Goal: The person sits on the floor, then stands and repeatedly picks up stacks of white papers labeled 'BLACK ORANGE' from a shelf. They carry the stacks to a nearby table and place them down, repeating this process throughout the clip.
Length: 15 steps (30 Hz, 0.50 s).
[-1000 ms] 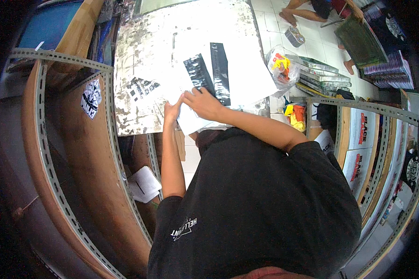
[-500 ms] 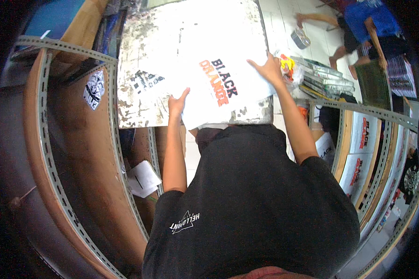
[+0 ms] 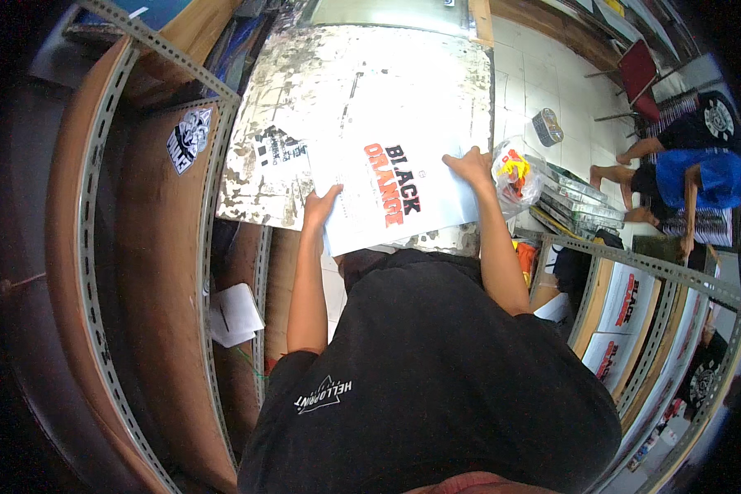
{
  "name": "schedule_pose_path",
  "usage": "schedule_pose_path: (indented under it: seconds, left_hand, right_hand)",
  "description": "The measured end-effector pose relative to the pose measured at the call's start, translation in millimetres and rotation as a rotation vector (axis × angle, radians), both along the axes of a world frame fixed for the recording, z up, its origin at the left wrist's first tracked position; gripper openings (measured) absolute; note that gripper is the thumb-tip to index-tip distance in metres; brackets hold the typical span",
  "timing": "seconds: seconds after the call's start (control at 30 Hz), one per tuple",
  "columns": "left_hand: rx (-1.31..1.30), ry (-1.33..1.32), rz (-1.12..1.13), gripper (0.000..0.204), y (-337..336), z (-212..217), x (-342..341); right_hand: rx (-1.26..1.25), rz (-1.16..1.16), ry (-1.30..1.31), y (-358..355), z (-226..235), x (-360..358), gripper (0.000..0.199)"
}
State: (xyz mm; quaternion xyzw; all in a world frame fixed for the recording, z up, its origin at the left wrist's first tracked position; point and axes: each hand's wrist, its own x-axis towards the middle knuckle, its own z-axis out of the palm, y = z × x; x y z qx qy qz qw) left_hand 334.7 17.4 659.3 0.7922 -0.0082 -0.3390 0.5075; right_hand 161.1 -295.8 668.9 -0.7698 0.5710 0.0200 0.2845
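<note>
A white flat sheet or bag (image 3: 350, 226) with large black and orange lettering lies on the worktable in front of me. My left hand (image 3: 319, 210) is closed on its left side, thumb on top and the fingers hidden beneath. At the opposite side, my right hand (image 3: 469, 171) pinches the edge with its thumb over the surface. The near corner of the sheet hangs a little past the front edge of the paint-stained white tabletop (image 3: 259, 193).
Metal-framed shelves (image 3: 173, 247) stand to my left. A clear plastic bag (image 3: 519, 185) with yellow and red inside sits beside stacked frames (image 3: 572, 198) on the right. Similar printed white stacks (image 3: 630, 298) fill a right-hand shelf. Beyond, a person in blue (image 3: 704, 185) bends over; a tin (image 3: 547, 128) is on the floor.
The whole view has shifted, bringing the table's far end and a red chair into sight. Both my hands keep their hold on the printed sheet, with little movement relative to the tabletop.
</note>
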Motion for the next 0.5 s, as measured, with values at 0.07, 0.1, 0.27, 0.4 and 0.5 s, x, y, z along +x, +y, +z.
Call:
schedule_pose_path:
  seconds: [0.07, 0.1, 0.27, 0.4, 0.5]
  left_hand:
    - [-0.001, 0.054, 0.000, 0.061, -3, 10, -4]
    - [-0.016, 0.054, -0.007, 0.062, -3, 16, -6]
    - [-0.078, 0.245, -0.003, 0.064, 18, -4, 15]
    - [-0.028, -0.025, -0.064, 0.055, 2, 16, 0]
    - [-0.067, -0.385, -0.043, 0.044, 18, -25, -3]
  right_hand:
    - [0.112, -0.020, -0.112, -6, -9, -4, 0.085]
    - [0.224, -0.005, -0.195, -15, -11, -8, 0.082]
    - [0.517, 0.125, -0.374, -6, 35, -15, 0.069]
    - [0.390, 0.201, -0.391, -25, -32, -35, 0.056]
    - [0.176, 0.250, -0.392, 1, 11, -17, 0.048]
